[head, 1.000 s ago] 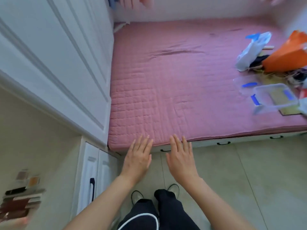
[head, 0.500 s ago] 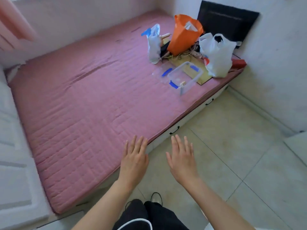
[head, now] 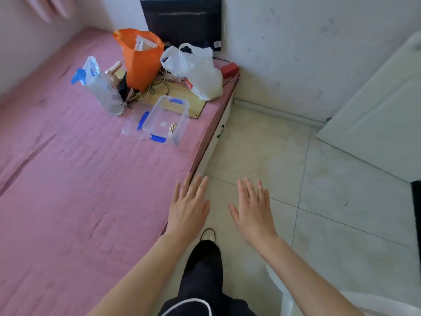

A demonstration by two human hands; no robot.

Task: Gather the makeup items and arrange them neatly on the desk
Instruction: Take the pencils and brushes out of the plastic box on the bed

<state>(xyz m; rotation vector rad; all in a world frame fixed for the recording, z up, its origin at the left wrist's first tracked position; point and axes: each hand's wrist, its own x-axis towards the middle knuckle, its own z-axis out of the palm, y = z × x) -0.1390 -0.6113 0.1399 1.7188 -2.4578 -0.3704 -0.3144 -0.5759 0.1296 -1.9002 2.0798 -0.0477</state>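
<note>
The person is standing beside the bed, holding both hands out flat with the fingers straight and spread; the left hand is hovering over the mattress edge and the right hand over the floor tiles, and neither is gripping anything. The step in hand is probably the approach to the clutter lying at about eleven o'clock from the hands, well apart from them. Doing it well would likely mean stepping along the bed edge first, then reaching for the clear box with both hands low on its sides so that it stays level. That box is sitting open, with its lid lying just beside it at nine o'clock, and it is holding a few small pale items near its front wall; whether they are makeup is too blurred to tell. The orange bag at twelve o'clock from the box is showing something white inside. The white bag and the clear bag are hiding their contents. No desk is showing here.
</note>
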